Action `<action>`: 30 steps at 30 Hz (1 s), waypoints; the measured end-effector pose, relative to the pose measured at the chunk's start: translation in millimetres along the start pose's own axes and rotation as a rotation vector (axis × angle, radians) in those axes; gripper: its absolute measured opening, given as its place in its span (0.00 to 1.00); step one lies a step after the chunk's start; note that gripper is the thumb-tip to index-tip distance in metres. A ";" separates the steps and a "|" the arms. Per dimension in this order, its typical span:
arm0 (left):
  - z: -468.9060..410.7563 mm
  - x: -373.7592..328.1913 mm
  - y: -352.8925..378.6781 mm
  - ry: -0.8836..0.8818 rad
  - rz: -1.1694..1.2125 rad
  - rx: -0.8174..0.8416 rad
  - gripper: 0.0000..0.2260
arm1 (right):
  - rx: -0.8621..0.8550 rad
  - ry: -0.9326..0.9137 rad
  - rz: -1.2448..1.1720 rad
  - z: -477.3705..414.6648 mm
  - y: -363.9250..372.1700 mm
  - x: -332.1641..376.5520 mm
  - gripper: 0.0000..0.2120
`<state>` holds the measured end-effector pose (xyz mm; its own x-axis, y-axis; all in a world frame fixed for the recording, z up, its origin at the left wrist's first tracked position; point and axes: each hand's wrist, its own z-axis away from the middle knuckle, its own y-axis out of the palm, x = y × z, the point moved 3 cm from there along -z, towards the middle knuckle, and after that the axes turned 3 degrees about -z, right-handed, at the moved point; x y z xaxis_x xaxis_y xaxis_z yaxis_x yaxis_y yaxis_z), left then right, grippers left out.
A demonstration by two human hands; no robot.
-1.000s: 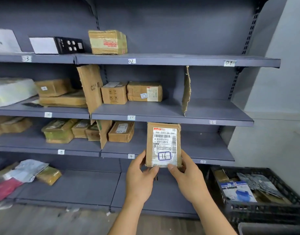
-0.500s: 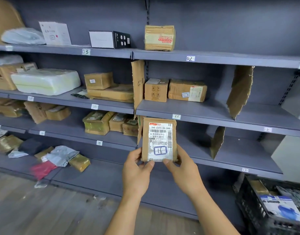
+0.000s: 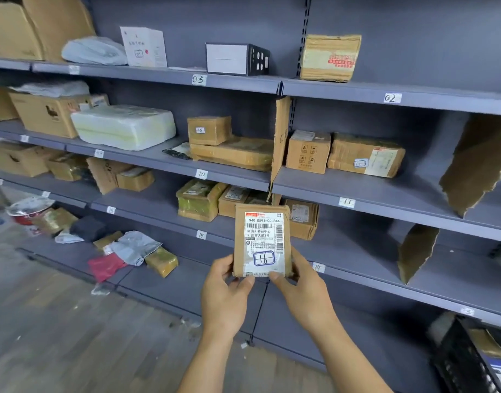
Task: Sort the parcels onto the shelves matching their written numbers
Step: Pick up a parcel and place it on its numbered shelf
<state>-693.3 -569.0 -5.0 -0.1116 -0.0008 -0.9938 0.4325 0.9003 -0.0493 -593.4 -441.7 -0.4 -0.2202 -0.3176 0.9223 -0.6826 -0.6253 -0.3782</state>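
A small brown parcel [image 3: 262,241] with a white shipping label and a handwritten 16 in a blue box stands upright in front of me. My left hand [image 3: 225,290] pinches its lower left corner and my right hand [image 3: 304,290] pinches its lower right corner. Behind it rise grey shelves with number tags: 03 [image 3: 199,79], 02 [image 3: 392,98], 10 [image 3: 201,174], 11 [image 3: 346,202], 15 [image 3: 201,235], 14 [image 3: 318,267]. A tag that looks like 16 [image 3: 111,210] sits on the third shelf further left.
Cardboard dividers [image 3: 280,143] split the shelf bays. Brown boxes and a white wrapped bundle [image 3: 124,126] fill the left and middle bays. Loose bags and packets [image 3: 133,248] lie on the bottom shelf. A black crate [image 3: 470,361] with parcels stands at the lower right on the wooden floor.
The view has swung to the left along the shelves, so bays 03, 10 and 15 now fill the middle. Both hands keep holding the parcel the same way.
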 end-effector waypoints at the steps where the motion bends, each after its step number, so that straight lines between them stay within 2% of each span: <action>1: -5.0 2.1 -3.2 -0.008 0.010 -0.009 0.18 | 0.013 0.003 -0.006 -5.9 6.1 0.6 0.25; 6: -41.3 7.6 -16.5 -0.004 -0.004 -0.062 0.18 | 0.083 -0.016 -0.048 -46.4 36.1 1.2 0.27; 19: -143.0 18.7 -69.7 -0.051 -0.175 -0.256 0.16 | 0.299 -0.065 -0.099 -157.5 131.7 20.3 0.22; 30: -220.9 54.0 -172.5 -0.074 -0.182 -0.291 0.17 | 0.334 -0.052 -0.066 -199.2 256.2 50.0 0.21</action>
<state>-971.6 -628.2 -28.0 -0.0935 -0.1951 -0.9763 0.1372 0.9687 -0.2068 -918.1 -475.8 -35.4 -0.1415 -0.2986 0.9438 -0.4263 -0.8421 -0.3303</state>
